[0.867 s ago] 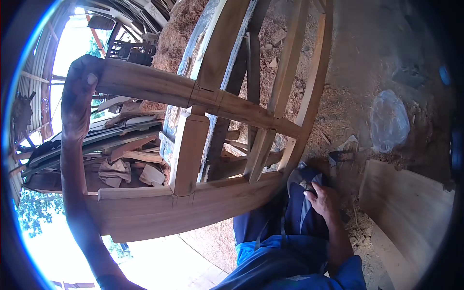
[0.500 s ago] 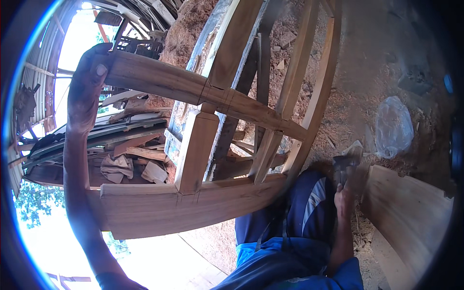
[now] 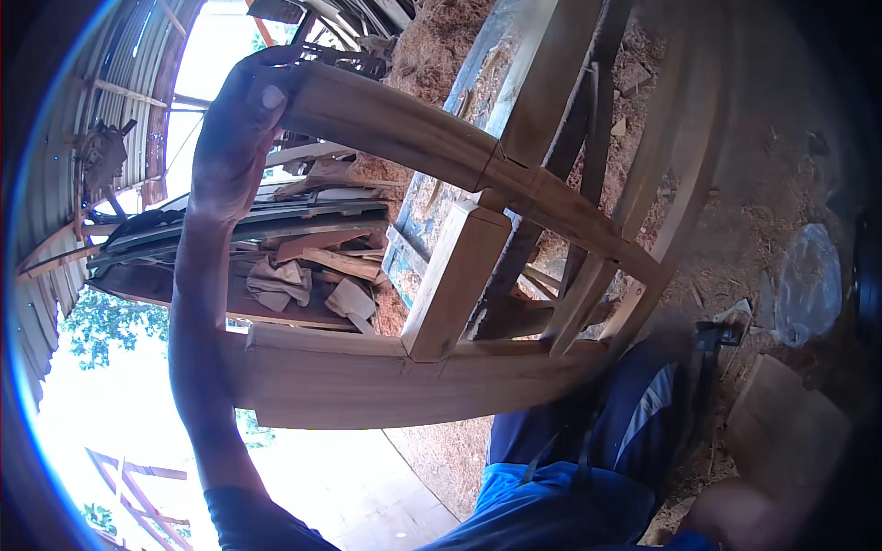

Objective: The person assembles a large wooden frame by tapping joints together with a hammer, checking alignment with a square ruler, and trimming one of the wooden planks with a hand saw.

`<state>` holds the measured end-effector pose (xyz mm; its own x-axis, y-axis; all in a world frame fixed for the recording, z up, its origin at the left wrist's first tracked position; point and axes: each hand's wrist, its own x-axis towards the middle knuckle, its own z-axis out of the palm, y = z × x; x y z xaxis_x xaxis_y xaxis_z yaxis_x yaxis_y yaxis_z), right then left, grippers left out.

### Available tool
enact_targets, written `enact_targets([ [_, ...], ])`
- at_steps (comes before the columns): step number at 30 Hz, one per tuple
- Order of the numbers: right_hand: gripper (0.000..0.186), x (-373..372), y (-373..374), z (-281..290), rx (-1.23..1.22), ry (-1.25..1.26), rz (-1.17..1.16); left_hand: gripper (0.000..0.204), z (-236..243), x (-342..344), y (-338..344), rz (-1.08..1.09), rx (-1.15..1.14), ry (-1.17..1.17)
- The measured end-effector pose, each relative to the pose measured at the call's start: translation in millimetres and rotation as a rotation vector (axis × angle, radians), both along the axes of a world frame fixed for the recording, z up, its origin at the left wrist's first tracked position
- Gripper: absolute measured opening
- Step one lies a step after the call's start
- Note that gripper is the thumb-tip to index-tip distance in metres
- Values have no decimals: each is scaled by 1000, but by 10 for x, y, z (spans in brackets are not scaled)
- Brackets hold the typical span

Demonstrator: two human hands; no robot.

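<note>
My left hand (image 3: 241, 119) is closed around the upper left end of a curved wooden rail (image 3: 395, 115), thumb on the near face. The rail belongs to a wooden frame with mortise-and-tenon joints. A short upright (image 3: 457, 280) stands between it and a wide bottom board (image 3: 395, 390); its tenon meets the rail's underside, where pencil lines show. At the lower right my right arm (image 3: 735, 514) is smeared by motion, and its fingers cannot be made out. A hammer-like tool with a dark head (image 3: 712, 334) stands by my right knee, apart from that arm.
Behind the frame lies a long, paint-stained plank (image 3: 418, 202) strewn with shavings. Scrap wood and a crumpled cloth (image 3: 278, 283) are heaped at the left. A clear plastic bag (image 3: 808, 285) and a pale board (image 3: 788, 418) lie on the shaving-covered ground at the right.
My right hand has let go of the hammer-like tool and drawn back toward the lower right. My left hand keeps its hold on the rail. The whole view has shifted.
</note>
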<state>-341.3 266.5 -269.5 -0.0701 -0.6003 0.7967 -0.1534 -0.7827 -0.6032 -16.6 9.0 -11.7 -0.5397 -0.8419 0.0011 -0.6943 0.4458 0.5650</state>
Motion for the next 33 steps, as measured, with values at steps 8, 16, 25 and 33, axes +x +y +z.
enact_targets([
  [8, 16, 230, -511, 103, 162, -303, -17, 58, 154, 76, 90, -1, -93, -67],
  [16, 19, 822, -1215, -288, 611, -591, 399, 52, 126, 238, 282, 35, -56, -98],
  [25, 25, 392, -1147, -343, 502, -306, 639, 53, 20, 222, 196, 63, -30, -153],
  [33, 42, 287, -1510, -184, 268, 496, 335, 53, 27, 221, 158, 69, -11, -177],
])
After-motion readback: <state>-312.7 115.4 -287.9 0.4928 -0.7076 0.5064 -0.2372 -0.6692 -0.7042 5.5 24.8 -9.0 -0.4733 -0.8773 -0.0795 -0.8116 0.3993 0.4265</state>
